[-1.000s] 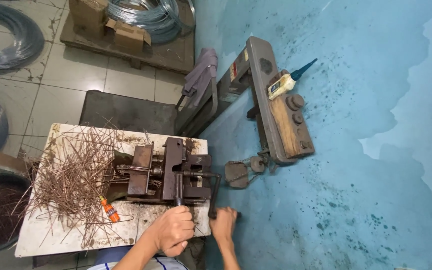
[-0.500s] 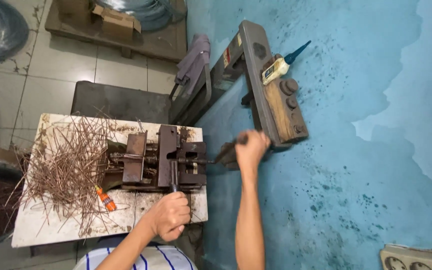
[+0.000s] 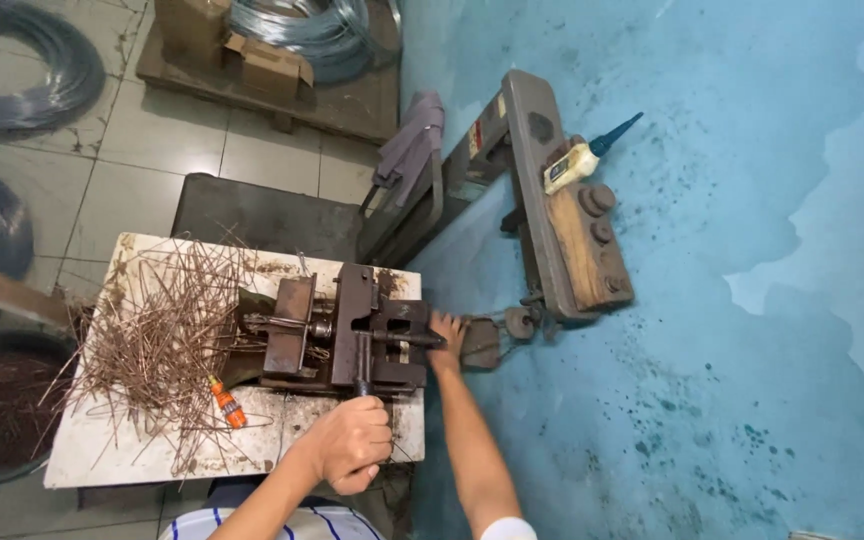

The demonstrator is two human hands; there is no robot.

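Wall painted blue takes up the right side, white bench sits on the left with a rusty metal jig bolted on top. Loose pile of thin rods lies just beside it. Left hand is fisted around the jig's lever, right hand curls on its side rod.

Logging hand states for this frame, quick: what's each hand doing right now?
Left hand: closed around the lever handle of the metal jig.
Right hand: on the rod end at the jig's right side; whether it grips cannot be told.
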